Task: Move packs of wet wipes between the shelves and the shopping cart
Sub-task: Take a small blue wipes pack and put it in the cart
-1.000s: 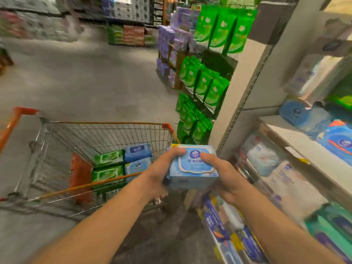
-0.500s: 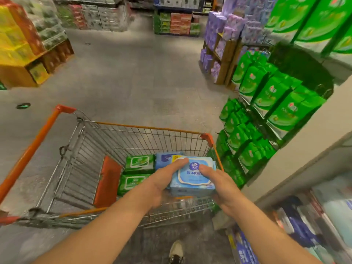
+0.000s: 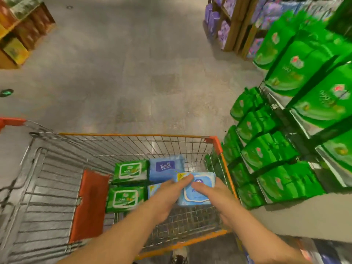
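A light-blue pack of wet wipes [image 3: 198, 195] is held low inside the wire shopping cart [image 3: 133, 143], at its right side. My left hand [image 3: 167, 197] grips the pack's left edge and my right hand [image 3: 215, 197] grips its right edge, thumbs on top. In the cart lie two green packs [image 3: 129, 171] [image 3: 124, 199], a blue Tempo pack [image 3: 165, 168], and another blue pack [image 3: 153, 188] mostly hidden under my left hand.
Shelves of green bagged packs [image 3: 276, 149] stand close to the cart's right side. An orange child-seat flap [image 3: 89, 206] stands in the cart's left half. Purple packs [image 3: 222, 31] sit on far racks. Grey floor lies ahead, and boxed goods [image 3: 17, 35] at far left.
I have turned from the shelf to the cart. Both hands have carried the light-blue pack over the cart's rim and down inside, beside the other packs.
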### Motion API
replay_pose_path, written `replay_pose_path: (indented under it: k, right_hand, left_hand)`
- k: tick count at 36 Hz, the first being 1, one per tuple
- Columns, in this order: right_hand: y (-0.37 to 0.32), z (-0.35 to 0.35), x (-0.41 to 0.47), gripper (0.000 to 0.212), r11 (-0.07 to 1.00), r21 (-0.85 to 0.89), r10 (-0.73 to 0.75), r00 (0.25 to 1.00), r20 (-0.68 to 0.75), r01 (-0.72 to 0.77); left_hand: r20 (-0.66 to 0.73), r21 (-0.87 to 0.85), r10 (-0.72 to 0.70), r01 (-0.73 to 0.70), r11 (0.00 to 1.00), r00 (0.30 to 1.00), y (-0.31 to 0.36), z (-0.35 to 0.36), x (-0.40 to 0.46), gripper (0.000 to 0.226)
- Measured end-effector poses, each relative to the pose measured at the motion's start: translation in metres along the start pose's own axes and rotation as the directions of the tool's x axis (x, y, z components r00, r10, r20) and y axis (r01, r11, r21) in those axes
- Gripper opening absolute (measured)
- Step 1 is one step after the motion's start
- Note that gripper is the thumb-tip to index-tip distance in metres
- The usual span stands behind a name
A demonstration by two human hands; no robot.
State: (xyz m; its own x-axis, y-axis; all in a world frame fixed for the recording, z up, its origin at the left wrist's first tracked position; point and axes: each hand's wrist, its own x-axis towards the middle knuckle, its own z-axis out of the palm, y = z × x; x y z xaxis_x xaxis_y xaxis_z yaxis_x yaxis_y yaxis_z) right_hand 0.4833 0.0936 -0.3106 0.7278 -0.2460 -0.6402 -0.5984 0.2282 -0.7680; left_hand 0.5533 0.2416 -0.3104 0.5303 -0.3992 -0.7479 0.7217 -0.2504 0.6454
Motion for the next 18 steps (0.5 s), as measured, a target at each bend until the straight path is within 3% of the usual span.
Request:
replay_pose_path:
  k: [6, 10, 12, 15, 18]
  right_hand:
    - [0.022, -0.009, 0.072, 0.028, 0.998, 0.043, 0.053, 0.994, -0.095, -0.05]
    - [0.045, -0.018, 0.126, 0.06, 0.993, 0.071, 0.11, 0.977, -0.184, -0.098]
    - [0.058, -0.022, 0.151, 0.077, 0.988, 0.11, 0.133, 0.963, -0.236, -0.11]
    - [0.074, -0.027, 0.184, 0.085, 0.983, 0.152, 0.146, 0.943, -0.299, -0.103]
    - [0.088, -0.029, 0.208, 0.086, 0.98, 0.179, 0.141, 0.934, -0.33, -0.085]
  left_hand:
    - [0.045, 0.009, -0.076, 0.075, 0.997, 0.996, -0.01, -0.003, 0.082, 0.043]
    - [-0.009, -0.039, -0.079, 0.079, 0.996, 0.997, -0.024, 0.003, 0.145, 0.055]
    - [-0.014, -0.052, -0.074, 0.074, 0.996, 0.997, -0.027, 0.008, 0.172, 0.043]
    - [0.015, -0.043, -0.097, 0.098, 0.994, 0.995, -0.033, 0.014, 0.206, 0.018]
    - [0.008, -0.043, -0.08, 0.08, 0.996, 0.997, -0.043, 0.017, 0.233, 0.015]
